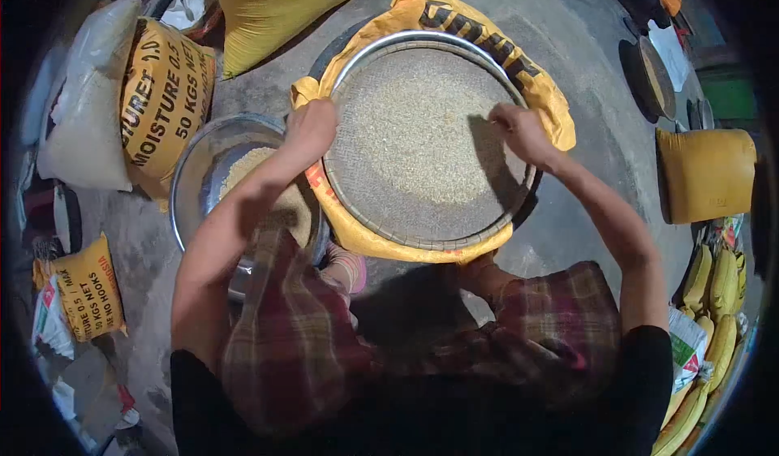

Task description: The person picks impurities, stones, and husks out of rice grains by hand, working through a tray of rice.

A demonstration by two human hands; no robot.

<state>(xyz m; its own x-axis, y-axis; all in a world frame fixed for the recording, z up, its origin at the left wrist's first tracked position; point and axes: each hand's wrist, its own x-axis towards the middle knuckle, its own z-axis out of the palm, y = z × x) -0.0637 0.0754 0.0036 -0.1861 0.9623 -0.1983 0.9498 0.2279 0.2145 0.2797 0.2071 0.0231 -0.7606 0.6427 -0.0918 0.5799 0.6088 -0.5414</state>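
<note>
A round woven winnowing tray, with a spread of pale grain on it, rests over a metal basin with a yellow woven sack around it. My left hand is closed on the tray's left rim. Over the right part of the tray, my right hand has its fingers curled together and casts a shadow on the grain. Whatever those fingers may hold is too small to make out.
To the left stands a steel basin with more grain, partly behind my left arm. Printed sacks and a yellow sack are beyond it. A yellow jerrycan and bananas lie at the right.
</note>
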